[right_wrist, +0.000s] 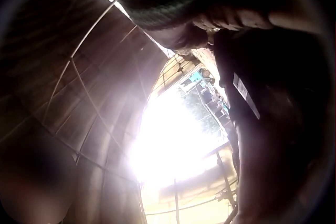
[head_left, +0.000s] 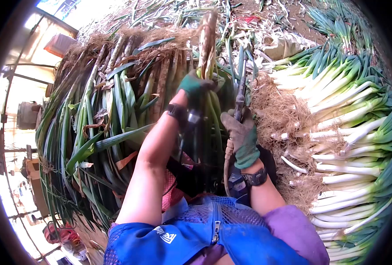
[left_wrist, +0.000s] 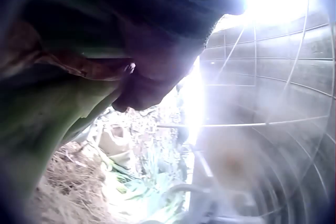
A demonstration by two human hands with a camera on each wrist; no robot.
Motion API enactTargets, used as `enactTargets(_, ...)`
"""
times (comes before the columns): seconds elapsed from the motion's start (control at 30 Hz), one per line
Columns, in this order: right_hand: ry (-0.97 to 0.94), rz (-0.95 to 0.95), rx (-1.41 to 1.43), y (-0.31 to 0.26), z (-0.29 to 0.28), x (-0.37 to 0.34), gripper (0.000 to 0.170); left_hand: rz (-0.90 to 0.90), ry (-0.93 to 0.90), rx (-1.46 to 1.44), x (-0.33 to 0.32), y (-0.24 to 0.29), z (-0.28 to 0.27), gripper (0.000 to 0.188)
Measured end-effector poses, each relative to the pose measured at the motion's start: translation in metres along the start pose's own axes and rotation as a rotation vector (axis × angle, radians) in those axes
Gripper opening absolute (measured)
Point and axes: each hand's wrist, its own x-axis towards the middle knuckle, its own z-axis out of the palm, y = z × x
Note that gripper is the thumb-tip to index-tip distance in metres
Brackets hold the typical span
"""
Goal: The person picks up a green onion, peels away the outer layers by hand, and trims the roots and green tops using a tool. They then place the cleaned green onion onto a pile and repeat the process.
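Observation:
In the head view the gloved left hand (head_left: 197, 86) grips an unpeeled leek (head_left: 208, 44), its root end pointing up and its green leaves hanging below. The left wrist view shows the dark glove (left_wrist: 152, 40) curled over green leaves (left_wrist: 79, 108). To the right, the gloved right hand (head_left: 241, 134) holds a thin metal wand (head_left: 240, 95) with a hose (head_left: 228, 163) running down from it. In the right wrist view the glove (right_wrist: 163, 8) is dark, and its fingers are mostly hidden.
A large pile of unpeeled leeks (head_left: 90, 106) lies at the left. Cleaned white leeks (head_left: 346, 168) with brown roots (head_left: 289, 110) are laid in rows at the right. Leaf scraps (head_left: 160, 13) litter the ground ahead, beside a pale sack (head_left: 284, 46).

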Motion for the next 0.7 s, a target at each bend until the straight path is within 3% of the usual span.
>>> enactTargets(0.07,0.041,-0.132,0.043,0.038,-0.01,0.019,0.016,0.129,-0.044,-0.312,-0.02,0.031,-0.015,0.046)
enactTargets(0.1,0.064,-0.31,-0.072,0.071,-0.016,0.037,0.019,0.198,0.036,-0.256,-0.036,0.053,-0.028,0.046)
enactTargets(0.2,0.109,-0.121,-0.089,0.052,-0.011,0.023,0.028,0.506,0.162,-0.166,-0.086,0.119,-0.088,0.036)
enactTargets(0.27,0.181,0.128,-0.18,0.029,-0.004,0.027,0.029,0.573,0.288,-0.067,-0.118,0.158,-0.151,0.035)
enactTargets(0.3,0.173,0.165,-0.164,0.018,-0.001,0.022,0.03,1.07,0.257,0.789,-0.127,0.166,-0.221,0.034)
enactTargets(0.33,0.165,0.202,-0.148,0.008,0.002,0.016,0.031,1.13,0.335,0.884,-0.152,0.173,-0.252,0.034)
enactTargets(0.37,0.158,0.241,-0.13,0.0,0.006,0.01,0.032,1.022,0.407,0.82,-0.179,0.185,-0.278,0.034)
enactTargets(0.43,0.118,0.114,-0.172,0.03,0.001,0.022,0.032,0.663,0.58,0.403,-0.228,0.205,-0.312,0.034)
enactTargets(0.47,0.099,0.051,-0.192,0.044,-0.001,0.028,0.032,0.574,0.653,0.355,-0.255,0.21,-0.33,0.034)
enactTargets(0.5,0.07,-0.023,-0.223,0.075,-0.008,0.048,0.033,0.523,0.701,0.387,-0.28,0.213,-0.347,0.034)
enactTargets(0.7,0.133,0.135,-0.201,0.044,0.012,0.031,0.03,0.287,0.86,0.674,-0.399,0.228,-0.398,0.035)
